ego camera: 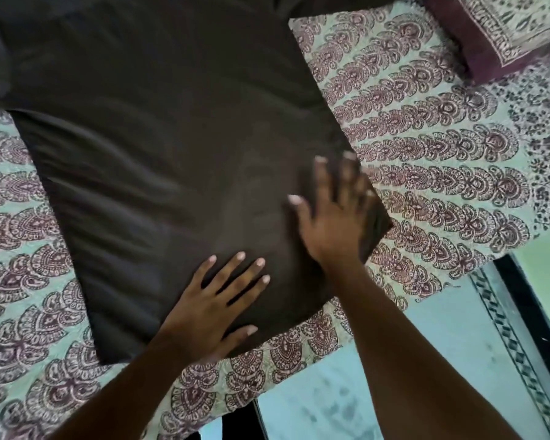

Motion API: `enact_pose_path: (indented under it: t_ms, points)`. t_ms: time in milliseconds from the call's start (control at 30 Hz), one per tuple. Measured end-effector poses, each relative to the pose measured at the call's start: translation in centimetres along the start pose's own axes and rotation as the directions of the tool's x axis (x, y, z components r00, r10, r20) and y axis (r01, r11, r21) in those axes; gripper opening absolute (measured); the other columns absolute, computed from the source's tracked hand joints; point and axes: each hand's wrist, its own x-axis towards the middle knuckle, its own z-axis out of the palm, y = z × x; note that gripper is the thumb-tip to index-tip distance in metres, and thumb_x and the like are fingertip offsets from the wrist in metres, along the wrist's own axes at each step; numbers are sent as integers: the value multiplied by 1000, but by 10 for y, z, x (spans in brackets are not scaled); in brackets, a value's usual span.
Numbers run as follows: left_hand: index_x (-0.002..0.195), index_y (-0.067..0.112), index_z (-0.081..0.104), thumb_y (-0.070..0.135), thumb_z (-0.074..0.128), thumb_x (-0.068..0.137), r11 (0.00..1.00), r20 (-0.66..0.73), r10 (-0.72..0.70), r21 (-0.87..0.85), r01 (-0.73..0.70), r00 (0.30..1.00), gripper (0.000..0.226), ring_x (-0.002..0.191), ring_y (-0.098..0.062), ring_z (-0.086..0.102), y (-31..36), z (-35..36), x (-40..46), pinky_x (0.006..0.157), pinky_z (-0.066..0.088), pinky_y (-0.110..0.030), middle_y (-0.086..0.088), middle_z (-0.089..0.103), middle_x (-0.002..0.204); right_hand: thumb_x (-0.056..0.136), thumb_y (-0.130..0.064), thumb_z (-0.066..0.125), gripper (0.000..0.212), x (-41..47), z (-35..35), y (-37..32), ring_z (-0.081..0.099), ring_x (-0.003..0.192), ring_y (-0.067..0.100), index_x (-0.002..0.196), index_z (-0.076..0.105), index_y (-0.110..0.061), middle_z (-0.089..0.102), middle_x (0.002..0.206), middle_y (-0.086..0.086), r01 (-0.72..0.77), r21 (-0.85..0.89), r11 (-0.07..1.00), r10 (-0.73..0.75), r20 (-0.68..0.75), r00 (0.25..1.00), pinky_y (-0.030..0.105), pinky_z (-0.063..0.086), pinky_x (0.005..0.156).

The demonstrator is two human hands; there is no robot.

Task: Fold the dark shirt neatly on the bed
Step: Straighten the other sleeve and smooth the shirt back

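The dark shirt [159, 147] lies spread flat on the bed, its hem toward me and its upper part running off the top of the view. A sleeve bunches at the far left edge. My left hand [213, 304] rests flat on the shirt near the hem, fingers straight and spread. My right hand [334, 217] presses flat on the shirt's lower right part, close to its side edge; it looks blurred. Neither hand grips the cloth.
The bed is covered by a pale sheet with maroon paisley print [442, 160]. A maroon-bordered pillow [502, 30] sits at the top right. The bed's near edge runs diagonally, with pale tiled floor [426, 360] and a dark strip below right.
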Motion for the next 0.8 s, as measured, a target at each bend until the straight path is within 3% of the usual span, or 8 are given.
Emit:
enact_pose_path:
  t_ms: [67, 133, 233, 367, 500, 600, 700, 800]
  points:
    - [166, 25, 19, 64, 41, 99, 1000, -1, -8, 13, 8, 1000, 81, 161, -30, 12, 0, 1, -1, 124, 20, -61, -1, 9, 175, 100, -72, 34, 71, -6, 12, -43, -9, 160, 35, 163, 14, -47, -7, 175, 0, 256, 9, 967, -256, 101, 962, 64, 3, 124]
    - [167, 25, 17, 63, 37, 101, 1000, 2, -23, 7, 23, 1000, 78, 161, -29, 14, 0, 1, -4, 125, 22, -60, -1, 12, 175, 100, -72, 34, 66, -20, 22, -60, -10, 161, 31, 160, 14, -53, -10, 175, -6, 333, 45, 942, -335, 200, 921, 66, 8, 124]
    - [166, 30, 18, 64, 37, 100, 983, -17, -184, -14, 184, 983, 76, 161, -29, 17, 3, 3, -20, 123, 22, -62, 3, 12, 175, 97, -78, 34, 68, -45, 25, -22, -3, 161, 30, 158, 11, -59, -6, 175, -9, 138, -9, 990, -134, 168, 977, 61, 10, 126]
    - [163, 35, 28, 63, 40, 96, 830, -11, -552, -106, 548, 834, 73, 159, -33, 21, 26, 12, -71, 120, 15, -66, 3, 17, 174, 94, -80, 38, 81, -72, 2, 54, -1, 161, 34, 162, 3, -51, -6, 175, 3, -182, -18, 983, 182, 143, 973, 63, 14, 125]
    - [159, 30, 40, 64, 39, 96, 763, 3, -626, -202, 614, 779, 71, 156, -34, 30, 55, 12, -105, 120, 22, -63, 0, 22, 173, 93, -86, 29, 88, -78, -6, 61, -4, 159, 42, 164, 3, -41, -4, 173, 18, -363, -19, 932, 362, 118, 924, 68, 8, 124]
    - [160, 29, 39, 61, 40, 99, 677, -49, -718, -278, 681, 694, 69, 155, -36, 29, 39, -4, -86, 119, 25, -59, -2, 16, 175, 97, -77, 41, 84, -53, -8, 27, -4, 159, 43, 165, 9, -38, -3, 173, 18, -182, 54, 982, 179, 60, 982, 66, 4, 123]
    - [164, 34, 26, 66, 39, 98, 598, -45, -787, -301, 743, 615, 74, 159, -37, 15, -6, -7, -59, 122, 20, -61, -1, 4, 176, 94, -77, 46, 81, -33, 1, 1, -8, 160, 37, 162, 12, -49, -8, 175, 4, 104, 23, 994, -107, 156, 982, 61, 5, 124]
    - [164, 40, 19, 73, 37, 95, 634, -32, -763, -228, 739, 645, 79, 160, -38, 9, -32, 5, -69, 124, 20, -62, 2, -1, 176, 93, -82, 39, 79, -44, 6, 14, -7, 161, 32, 159, 6, -56, -7, 175, -6, 86, -13, 996, -81, 238, 968, 62, 6, 126]
